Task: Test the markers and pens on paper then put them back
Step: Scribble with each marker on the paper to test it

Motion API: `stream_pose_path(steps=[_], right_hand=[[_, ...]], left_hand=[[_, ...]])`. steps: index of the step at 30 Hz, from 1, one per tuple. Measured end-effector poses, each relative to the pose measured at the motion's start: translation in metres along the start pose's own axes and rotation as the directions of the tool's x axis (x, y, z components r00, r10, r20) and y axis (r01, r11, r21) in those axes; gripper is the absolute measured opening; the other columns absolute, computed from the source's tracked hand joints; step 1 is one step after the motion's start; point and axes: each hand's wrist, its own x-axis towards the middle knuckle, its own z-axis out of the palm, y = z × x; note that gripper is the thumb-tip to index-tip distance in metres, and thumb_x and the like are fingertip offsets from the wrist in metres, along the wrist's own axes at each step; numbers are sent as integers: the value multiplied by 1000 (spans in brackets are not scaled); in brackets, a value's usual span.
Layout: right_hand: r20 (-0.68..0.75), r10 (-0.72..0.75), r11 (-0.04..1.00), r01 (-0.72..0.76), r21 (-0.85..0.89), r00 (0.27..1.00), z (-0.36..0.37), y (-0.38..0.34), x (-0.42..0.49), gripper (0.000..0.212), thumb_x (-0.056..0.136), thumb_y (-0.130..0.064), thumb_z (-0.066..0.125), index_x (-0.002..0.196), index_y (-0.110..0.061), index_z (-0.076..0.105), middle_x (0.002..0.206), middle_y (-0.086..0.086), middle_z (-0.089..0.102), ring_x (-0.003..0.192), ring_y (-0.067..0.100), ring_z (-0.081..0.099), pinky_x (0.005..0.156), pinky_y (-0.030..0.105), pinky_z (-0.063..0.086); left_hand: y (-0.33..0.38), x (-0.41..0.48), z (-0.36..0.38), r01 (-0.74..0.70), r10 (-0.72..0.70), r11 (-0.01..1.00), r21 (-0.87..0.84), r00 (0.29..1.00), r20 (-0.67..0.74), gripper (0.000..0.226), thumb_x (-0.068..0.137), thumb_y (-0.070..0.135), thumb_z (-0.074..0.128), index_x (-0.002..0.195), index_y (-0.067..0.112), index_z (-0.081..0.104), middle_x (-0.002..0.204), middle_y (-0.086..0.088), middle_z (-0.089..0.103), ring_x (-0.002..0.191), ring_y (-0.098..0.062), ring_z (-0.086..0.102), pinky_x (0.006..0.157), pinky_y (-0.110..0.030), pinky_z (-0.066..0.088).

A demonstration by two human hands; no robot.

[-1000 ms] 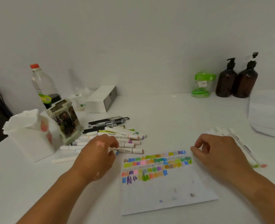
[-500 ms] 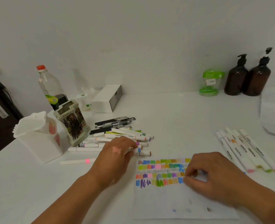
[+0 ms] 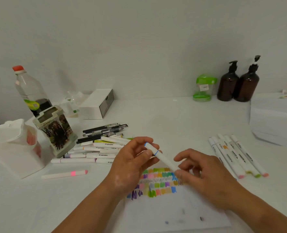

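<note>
A white marker with a blue band point(image 3: 159, 156) is held above the paper point(image 3: 178, 211) between both hands. My left hand point(image 3: 131, 163) grips its capped upper end with thumb and fingers. My right hand point(image 3: 206, 175) pinches its lower end. The paper carries rows of colour swatches point(image 3: 157, 182). A pile of white markers and black pens point(image 3: 99, 145) lies left of the hands. A single pink-banded marker point(image 3: 65, 174) lies apart at the left. Several markers point(image 3: 235, 156) lie side by side at the right.
Two holders stand at the left: a white one point(image 3: 13, 148) and a printed one point(image 3: 56, 132). Behind are a clear bottle point(image 3: 30, 91), a white box point(image 3: 97, 104), a green-lidded jar point(image 3: 204, 88), two brown pump bottles point(image 3: 238, 83) and a white container point(image 3: 275, 118).
My left hand lifted a blue-banded marker out of the pile and brought it over the paper. My right hand rose from the paper and took hold of its other end.
</note>
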Motion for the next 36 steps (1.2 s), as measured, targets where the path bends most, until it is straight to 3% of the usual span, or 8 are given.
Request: stream_pose_path(steps=[5,9,12,17,20,25,34,36], right_hand=[[-160,76,996,-68,54,984,-7,-4,4,34,79,-23,87,90,-51,71,83,-24,72,75,-2,67,62,10,50],[-195,138,979,-104,173,971,-7,-10,1,31,76,-14,88,80,-41,75,77,-19,74,66,-1,68,54,10,48],[-209,174,956,-115,269,962,2,-12,-4,33,75,-7,88,81,-37,76,76,-12,75,64,2,68,55,12,49],[-190,242,870,-126,476,951,9,-18,-9,32,74,1,85,87,-27,78,77,-4,74,61,9,64,56,18,51],[-106,268,669,-106,736,957,11,-22,-7,28,71,-10,86,96,-22,80,76,3,70,59,14,58,54,22,50],[-66,213,817,-140,560,975,16,-30,-2,12,81,-29,75,90,-23,79,66,-1,64,60,13,60,54,23,48],[-9,151,743,-107,660,989,24,-27,-9,21,77,-28,79,85,-14,65,72,16,58,60,23,54,54,29,48],[-72,165,750,-78,657,984,23,-25,-11,18,75,-25,76,81,-13,63,66,14,56,57,23,52,53,29,47]], left_hand=[[-5,-7,-11,-80,72,950,302,997,38,30,92,-5,62,100,23,68,109,-4,74,105,-20,70,88,-29,58],[-7,-19,-12,-133,111,794,593,991,73,28,90,10,71,100,36,67,102,12,71,97,-10,70,83,-26,59],[-7,-22,-10,-214,153,682,699,977,151,26,93,24,68,113,40,65,102,20,67,95,3,65,75,-12,53],[-9,-23,-3,-388,198,436,812,921,334,27,103,27,50,127,26,61,105,10,60,91,1,50,77,-5,37],[-8,-23,2,-405,199,458,791,914,352,22,105,32,41,116,24,58,89,15,52,83,1,49,67,-9,35],[-8,-22,6,-412,162,468,781,910,383,23,105,35,39,112,20,56,90,5,62,81,-12,57,70,-29,46],[-5,-26,11,-434,205,423,795,901,382,40,95,60,35,111,33,59,59,10,50,58,-14,49,60,-33,44],[-7,-26,9,-439,200,423,793,899,391,40,91,64,45,113,34,58,66,7,57,60,-14,49,60,-32,45]])
